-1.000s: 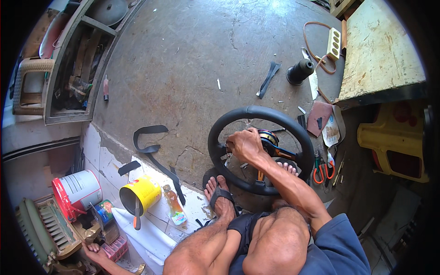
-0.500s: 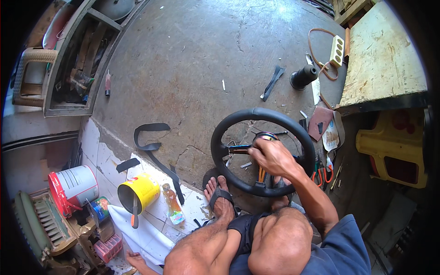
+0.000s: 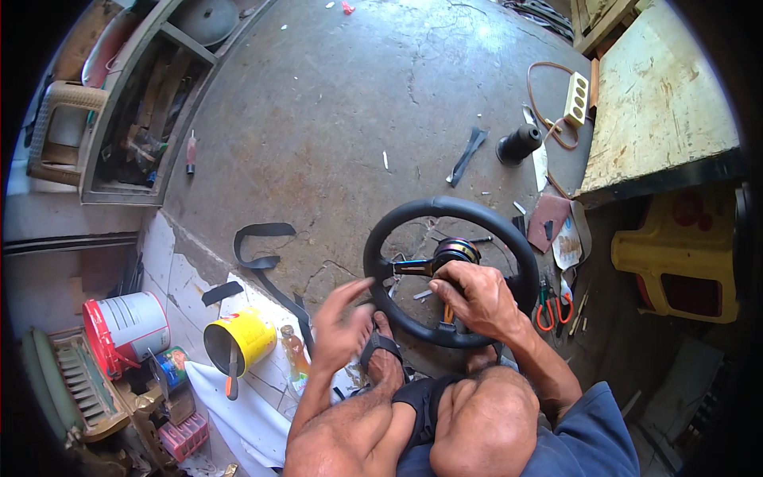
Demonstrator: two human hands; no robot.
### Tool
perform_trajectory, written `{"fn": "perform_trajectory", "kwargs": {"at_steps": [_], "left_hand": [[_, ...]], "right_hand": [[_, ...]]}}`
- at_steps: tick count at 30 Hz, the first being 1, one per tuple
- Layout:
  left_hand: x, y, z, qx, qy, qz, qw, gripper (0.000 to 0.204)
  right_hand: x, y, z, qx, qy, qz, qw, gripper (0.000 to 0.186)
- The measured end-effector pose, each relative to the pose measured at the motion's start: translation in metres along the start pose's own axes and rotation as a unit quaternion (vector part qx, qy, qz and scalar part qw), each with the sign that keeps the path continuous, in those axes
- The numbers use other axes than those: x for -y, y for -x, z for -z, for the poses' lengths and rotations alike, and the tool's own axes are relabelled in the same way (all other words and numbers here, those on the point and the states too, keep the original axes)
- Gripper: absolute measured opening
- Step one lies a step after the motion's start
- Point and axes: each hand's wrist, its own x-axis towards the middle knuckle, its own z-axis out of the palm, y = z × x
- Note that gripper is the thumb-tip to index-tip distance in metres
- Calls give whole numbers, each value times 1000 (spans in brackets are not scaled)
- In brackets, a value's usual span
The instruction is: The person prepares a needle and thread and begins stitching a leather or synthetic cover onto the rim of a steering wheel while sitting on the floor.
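A black steering wheel (image 3: 518, 242) with a dark hub and shiny, rainbow-tinted spokes stands tilted in front of my feet. My right hand (image 3: 481, 298) has its fingers curled at the near side of the hub, gripping the wheel there. Beside the left part of the rim is my left hand (image 3: 340, 326), empty, with fingers stretched apart; slight blur makes it hard to say whether a fingertip touches the rim. Behind that hand, a black strap (image 3: 270, 282) lies curled on the floor. My left forearm partly covers a small clear bottle (image 3: 294, 354).
A yellow tin (image 3: 250, 338) and a red-and-white bucket (image 3: 131, 322) stand at the left. To the right lie orange-handled scissors (image 3: 545, 312) and a brown sanding sheet (image 3: 548, 222). Farther off are a black thread cone (image 3: 520, 145), a strip (image 3: 467, 157) and a power strip (image 3: 575, 99).
My left hand has risen from low at the left up to the wheel's left rim. My right hand has shifted slightly down and right, uncovering more of the hub.
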Motion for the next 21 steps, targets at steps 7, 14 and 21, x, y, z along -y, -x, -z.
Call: {"fn": "perform_trajectory", "kwargs": {"at_steps": [7, 14, 21], "left_hand": [[-36, -66, -42, 179, 70, 30, 981, 26], [12, -58, -50, 156, 242, 156, 945, 20], [18, -64, -51, 89, 489, 155, 853, 27]], "right_hand": [[11, -8, 6, -56, 5, -33, 998, 26], [-17, -11, -23, -93, -36, -64, 993, 26], [-12, -29, -51, -176, -21, 16, 984, 14]]}}
